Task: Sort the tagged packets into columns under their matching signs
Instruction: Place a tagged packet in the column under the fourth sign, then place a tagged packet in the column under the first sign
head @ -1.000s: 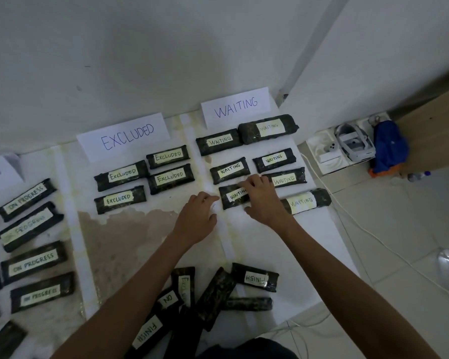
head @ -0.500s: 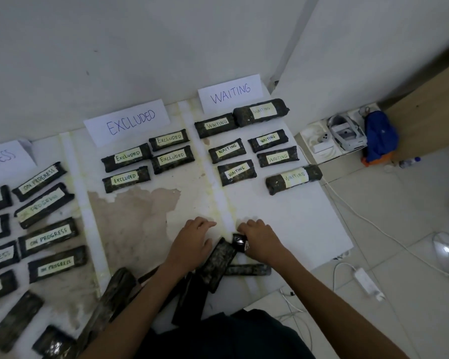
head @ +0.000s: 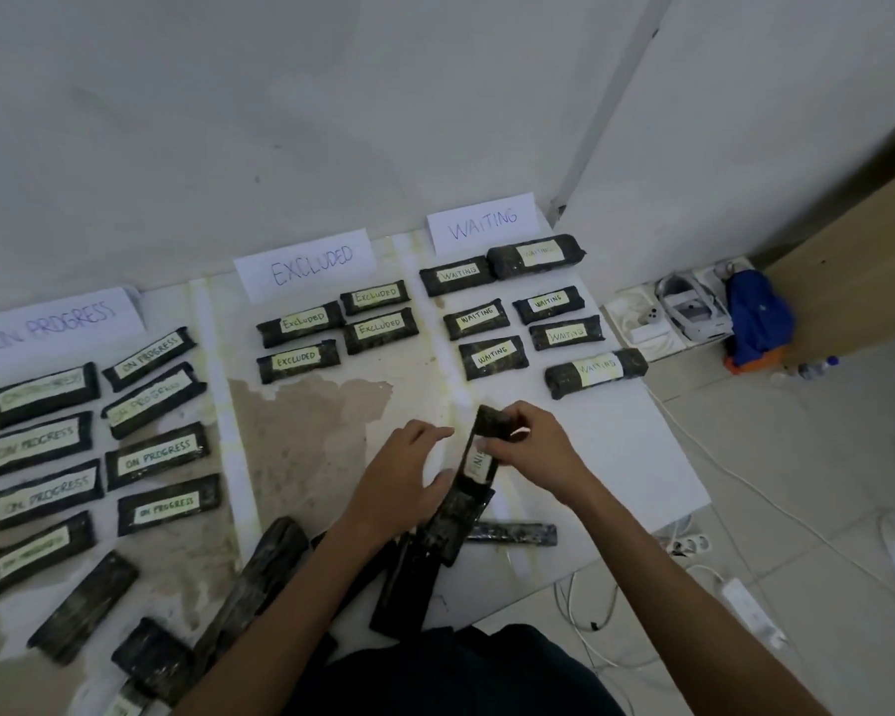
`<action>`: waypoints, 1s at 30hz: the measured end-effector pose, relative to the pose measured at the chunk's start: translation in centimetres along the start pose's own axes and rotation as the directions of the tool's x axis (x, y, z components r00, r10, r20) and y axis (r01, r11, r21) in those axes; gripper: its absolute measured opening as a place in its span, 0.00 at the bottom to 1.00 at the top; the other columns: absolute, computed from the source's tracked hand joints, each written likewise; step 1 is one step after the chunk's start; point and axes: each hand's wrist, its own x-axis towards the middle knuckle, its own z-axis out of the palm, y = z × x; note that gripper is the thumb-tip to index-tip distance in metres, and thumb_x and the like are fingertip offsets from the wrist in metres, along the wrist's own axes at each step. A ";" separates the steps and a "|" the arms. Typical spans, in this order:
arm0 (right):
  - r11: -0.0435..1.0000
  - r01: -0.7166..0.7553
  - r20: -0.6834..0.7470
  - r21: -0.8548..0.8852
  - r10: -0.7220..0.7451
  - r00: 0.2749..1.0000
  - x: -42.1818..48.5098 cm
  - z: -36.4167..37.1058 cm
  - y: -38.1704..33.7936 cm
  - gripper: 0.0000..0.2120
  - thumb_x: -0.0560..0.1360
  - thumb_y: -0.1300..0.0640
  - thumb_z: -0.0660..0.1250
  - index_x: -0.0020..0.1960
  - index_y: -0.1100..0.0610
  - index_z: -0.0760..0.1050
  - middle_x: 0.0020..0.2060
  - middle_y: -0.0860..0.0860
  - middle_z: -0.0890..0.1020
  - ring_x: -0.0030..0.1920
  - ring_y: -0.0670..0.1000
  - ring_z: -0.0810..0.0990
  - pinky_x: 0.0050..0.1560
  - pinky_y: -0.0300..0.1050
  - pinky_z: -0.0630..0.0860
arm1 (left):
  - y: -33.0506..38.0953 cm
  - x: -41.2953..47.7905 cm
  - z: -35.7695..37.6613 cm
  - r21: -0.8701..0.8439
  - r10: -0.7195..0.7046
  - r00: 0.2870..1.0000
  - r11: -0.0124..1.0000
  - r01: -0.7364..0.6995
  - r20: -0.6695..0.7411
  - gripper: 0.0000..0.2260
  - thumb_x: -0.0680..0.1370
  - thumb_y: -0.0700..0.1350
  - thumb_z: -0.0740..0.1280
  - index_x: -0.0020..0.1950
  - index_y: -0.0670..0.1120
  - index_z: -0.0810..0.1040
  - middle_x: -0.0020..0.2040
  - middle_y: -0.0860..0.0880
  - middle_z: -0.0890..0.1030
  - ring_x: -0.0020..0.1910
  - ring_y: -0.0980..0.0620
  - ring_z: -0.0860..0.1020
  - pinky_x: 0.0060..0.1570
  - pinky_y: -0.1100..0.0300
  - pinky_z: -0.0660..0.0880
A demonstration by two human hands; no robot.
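Unsorted pile (head: 259, 576) sits nearest, by the lap, several packets tag-down. Just past it the right hand (head: 533, 447) pinches the FINISH packet (head: 475, 466) near its far end, raised over the pile between the EXCLUDED and WAITING lanes. The left hand (head: 404, 472) is spread loosely, thumb at the packet's near edge, no grip. Step: tag read, pick in hand. Long axis runs near-to-far, far end tipped up, lettering along it. Beyond: ON PROGRESS sign (head: 58, 320), EXCLUDED sign (head: 311, 263), WAITING sign (head: 484, 223). No FINISH sign in view, so find that column, then turn the packet crosswise like its neighbours.

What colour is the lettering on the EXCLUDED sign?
Blue, handwritten on the white EXCLUDED sign; clearest in the head view.
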 end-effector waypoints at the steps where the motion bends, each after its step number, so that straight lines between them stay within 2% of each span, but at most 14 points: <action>1: 0.989 -0.055 0.023 0.135 0.052 0.998 -0.5 1.0 -0.4 0.14 0.68 0.58 0.76 0.45 0.63 0.73 0.45 0.60 0.81 0.45 0.55 0.83 0.44 0.49 0.82 | 0.0 -0.4 -0.3 0.012 0.003 1.000 1.000 -0.003 -0.011 0.25 0.72 0.58 0.59 0.66 0.48 0.70 0.58 0.51 0.73 0.55 0.53 0.72 0.50 0.62 0.72; 4: 0.888 -0.194 0.106 0.417 0.165 0.981 -2.0 4.6 -1.6 0.11 0.70 0.62 0.73 0.46 0.64 0.73 0.47 0.61 0.82 0.46 0.56 0.84 0.45 0.47 0.82 | -0.6 -2.3 -1.2 0.079 -0.012 1.000 0.997 0.014 -0.027 0.29 0.69 0.61 0.61 0.67 0.48 0.69 0.58 0.51 0.73 0.53 0.52 0.72 0.49 0.61 0.71; 6: 0.839 -0.239 0.142 0.490 0.194 0.971 -2.7 7.2 -2.1 0.09 0.71 0.64 0.73 0.43 0.63 0.71 0.45 0.61 0.83 0.46 0.56 0.84 0.46 0.48 0.82 | -1.6 -4.0 -1.9 0.110 -0.041 0.999 0.993 0.044 -0.034 0.29 0.69 0.59 0.64 0.67 0.48 0.69 0.57 0.50 0.73 0.52 0.51 0.72 0.48 0.59 0.73; 8: 0.829 -0.266 0.189 0.492 0.196 0.962 -3.3 9.7 -2.4 0.10 0.71 0.63 0.73 0.44 0.62 0.72 0.46 0.61 0.83 0.47 0.57 0.84 0.49 0.50 0.82 | -2.7 -5.8 -2.9 0.135 -0.070 0.996 0.988 0.077 -0.052 0.27 0.70 0.54 0.67 0.66 0.47 0.69 0.58 0.49 0.72 0.52 0.49 0.73 0.47 0.57 0.74; 12: 0.854 -0.279 0.264 0.439 0.174 0.949 -4.4 14.1 -3.7 0.14 0.70 0.60 0.74 0.51 0.63 0.74 0.49 0.60 0.82 0.48 0.56 0.84 0.49 0.48 0.81 | -4.9 -9.6 -5.5 0.128 -0.111 0.990 0.984 0.122 -0.090 0.24 0.71 0.49 0.65 0.66 0.45 0.70 0.56 0.47 0.74 0.51 0.47 0.74 0.46 0.54 0.76; 14: 0.906 -0.240 0.279 0.349 0.144 0.950 -5.2 16.3 -4.9 0.15 0.71 0.54 0.74 0.53 0.59 0.74 0.50 0.57 0.82 0.48 0.54 0.84 0.50 0.50 0.81 | -6.2 -11.5 -7.0 0.170 -0.116 0.987 0.976 0.134 -0.109 0.25 0.70 0.50 0.64 0.65 0.44 0.71 0.56 0.46 0.75 0.51 0.46 0.75 0.47 0.52 0.76; 18: 0.996 -0.025 0.211 0.082 0.007 0.978 -7.0 20.3 -7.5 0.17 0.72 0.47 0.71 0.55 0.52 0.71 0.50 0.49 0.77 0.46 0.45 0.79 0.38 0.34 0.75 | -9.1 -15.8 -10.4 0.253 -0.139 0.980 0.952 0.173 -0.146 0.24 0.70 0.52 0.67 0.64 0.44 0.73 0.54 0.46 0.76 0.49 0.46 0.75 0.45 0.53 0.76; 20: 0.998 0.057 0.260 0.002 -0.056 0.964 -7.7 22.5 -8.3 0.19 0.71 0.45 0.71 0.57 0.51 0.70 0.51 0.48 0.75 0.47 0.45 0.78 0.41 0.36 0.76 | -10.8 -18.1 -12.2 0.293 -0.157 0.977 0.936 0.194 -0.145 0.25 0.69 0.49 0.67 0.65 0.44 0.72 0.56 0.45 0.76 0.52 0.44 0.75 0.48 0.51 0.76; 22: 0.993 0.107 0.321 -0.058 -0.083 0.944 -8.4 25.0 -9.2 0.20 0.71 0.44 0.71 0.58 0.50 0.70 0.52 0.49 0.75 0.48 0.48 0.79 0.43 0.40 0.77 | -12.5 -20.6 -14.1 0.305 -0.165 0.974 0.930 0.207 -0.158 0.26 0.67 0.46 0.68 0.65 0.46 0.72 0.56 0.45 0.76 0.52 0.44 0.75 0.48 0.52 0.76; 26: 0.969 0.211 0.406 -0.128 -0.143 0.902 -9.9 29.9 -11.1 0.18 0.71 0.48 0.71 0.57 0.51 0.71 0.52 0.49 0.75 0.46 0.48 0.78 0.41 0.36 0.74 | -16.0 -25.4 -17.3 0.302 -0.193 0.964 0.922 0.243 -0.184 0.25 0.66 0.43 0.70 0.63 0.46 0.73 0.54 0.46 0.77 0.50 0.45 0.76 0.46 0.53 0.75; 30: 0.946 0.271 0.494 -0.178 -0.153 0.856 -10.9 35.3 -12.5 0.15 0.73 0.50 0.71 0.56 0.51 0.71 0.49 0.47 0.74 0.44 0.45 0.76 0.40 0.34 0.71 | -19.5 -29.7 -19.9 0.297 -0.234 0.946 0.908 0.294 -0.224 0.25 0.66 0.45 0.71 0.62 0.45 0.74 0.54 0.46 0.78 0.49 0.44 0.77 0.44 0.51 0.77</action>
